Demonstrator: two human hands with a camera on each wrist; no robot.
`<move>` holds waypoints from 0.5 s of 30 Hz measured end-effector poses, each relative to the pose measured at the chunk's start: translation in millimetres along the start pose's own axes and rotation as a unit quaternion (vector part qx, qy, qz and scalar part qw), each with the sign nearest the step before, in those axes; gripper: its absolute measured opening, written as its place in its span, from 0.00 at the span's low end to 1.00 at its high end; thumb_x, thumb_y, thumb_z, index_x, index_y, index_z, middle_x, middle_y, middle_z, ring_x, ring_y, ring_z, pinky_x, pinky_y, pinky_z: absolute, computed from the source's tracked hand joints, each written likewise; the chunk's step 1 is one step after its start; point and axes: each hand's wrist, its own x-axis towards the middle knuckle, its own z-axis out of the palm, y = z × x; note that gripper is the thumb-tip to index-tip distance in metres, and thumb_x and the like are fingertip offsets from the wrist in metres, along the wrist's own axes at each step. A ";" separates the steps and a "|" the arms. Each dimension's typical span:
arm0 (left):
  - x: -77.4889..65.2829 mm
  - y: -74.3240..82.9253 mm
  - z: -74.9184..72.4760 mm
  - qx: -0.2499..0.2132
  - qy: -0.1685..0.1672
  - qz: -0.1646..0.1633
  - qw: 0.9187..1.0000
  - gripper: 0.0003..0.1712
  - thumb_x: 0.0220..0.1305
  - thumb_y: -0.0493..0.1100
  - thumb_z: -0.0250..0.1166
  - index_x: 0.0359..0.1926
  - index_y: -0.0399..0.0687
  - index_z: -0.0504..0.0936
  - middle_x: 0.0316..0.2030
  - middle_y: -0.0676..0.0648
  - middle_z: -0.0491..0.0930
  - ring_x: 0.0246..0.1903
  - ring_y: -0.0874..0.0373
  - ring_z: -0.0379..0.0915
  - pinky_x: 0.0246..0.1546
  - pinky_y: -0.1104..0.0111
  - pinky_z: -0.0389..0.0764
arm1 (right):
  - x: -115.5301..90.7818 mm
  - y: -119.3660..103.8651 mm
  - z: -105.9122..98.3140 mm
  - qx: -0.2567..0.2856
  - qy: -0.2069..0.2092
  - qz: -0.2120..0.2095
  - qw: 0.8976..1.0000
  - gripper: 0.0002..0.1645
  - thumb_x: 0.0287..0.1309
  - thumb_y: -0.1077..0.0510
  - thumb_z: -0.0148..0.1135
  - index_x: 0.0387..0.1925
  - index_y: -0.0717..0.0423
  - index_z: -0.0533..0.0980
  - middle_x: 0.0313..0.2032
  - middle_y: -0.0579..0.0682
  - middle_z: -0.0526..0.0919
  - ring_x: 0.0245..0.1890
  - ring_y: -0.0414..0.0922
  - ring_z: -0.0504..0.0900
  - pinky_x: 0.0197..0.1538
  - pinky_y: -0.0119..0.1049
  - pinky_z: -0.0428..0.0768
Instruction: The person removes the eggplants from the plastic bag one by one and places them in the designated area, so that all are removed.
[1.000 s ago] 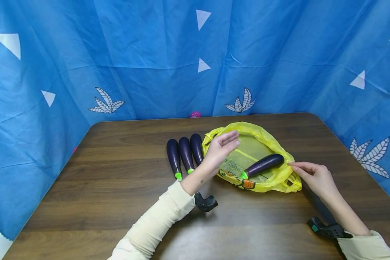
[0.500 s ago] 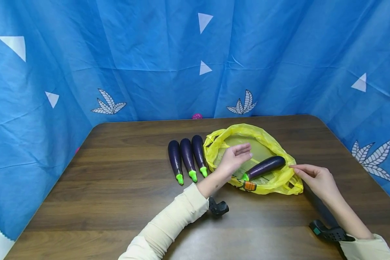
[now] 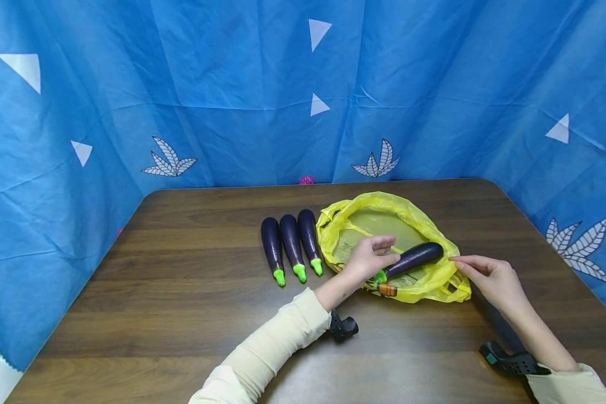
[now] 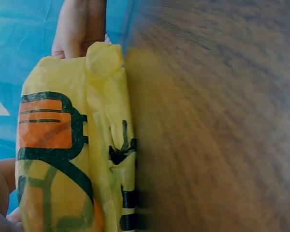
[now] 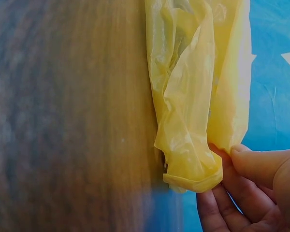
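A yellow plastic bag (image 3: 384, 197) lies spread with its mouth turned up, and inside it rests one dark purple eggplant (image 3: 415, 257) with a green stem end. My right hand (image 3: 492, 278) pinches the bag's right rim between thumb and fingers, as the right wrist view also shows. Over the bag's opening reaches my left hand (image 3: 371, 258), its fingers extended and its thumb right by the eggplant. In the left wrist view most of the left hand (image 4: 0, 186) is hidden behind the bag's printed side (image 4: 48, 125).
Left of the bag, three more eggplants lie side by side: an outer one (image 3: 271, 247), a middle one (image 3: 290, 241) and one nearest the bag (image 3: 308, 234). All rest on a brown wooden table (image 3: 171, 314). A blue patterned curtain (image 3: 262, 84) hangs behind.
My left hand has moved right and nearer, from the bag's left rim toward the eggplant inside. The right hand keeps its pinch on the rim. The view has shifted slightly.
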 end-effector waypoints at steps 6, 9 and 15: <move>-1.6 -5.2 0.8 0.078 -0.015 0.005 0.997 0.29 0.56 0.37 0.68 0.60 0.39 0.73 0.56 0.48 0.74 0.55 0.58 0.69 0.51 0.74 0.70 | 1.0 0.1 0.6 -0.006 -0.001 0.003 1.000 0.18 0.65 0.55 0.56 0.44 0.68 0.80 0.39 0.58 0.83 0.34 0.19 0.69 0.32 0.18 0.73; -1.7 -6.9 1.8 0.124 -0.017 0.006 0.992 0.31 0.54 0.38 0.71 0.60 0.42 0.74 0.55 0.50 0.75 0.54 0.61 0.70 0.51 0.74 0.69 | 1.2 0.8 0.0 -0.007 -0.005 0.009 1.000 0.19 0.65 0.54 0.56 0.44 0.67 0.80 0.39 0.59 0.83 0.35 0.17 0.68 0.33 0.16 0.72; -0.4 -8.0 4.5 0.171 -0.032 -0.003 0.985 0.34 0.49 0.37 0.74 0.60 0.44 0.74 0.55 0.48 0.75 0.53 0.61 0.71 0.50 0.76 0.69 | 1.0 1.3 -0.5 -0.004 -0.013 0.016 1.000 0.19 0.65 0.54 0.56 0.45 0.68 0.80 0.40 0.62 0.82 0.35 0.17 0.68 0.34 0.15 0.71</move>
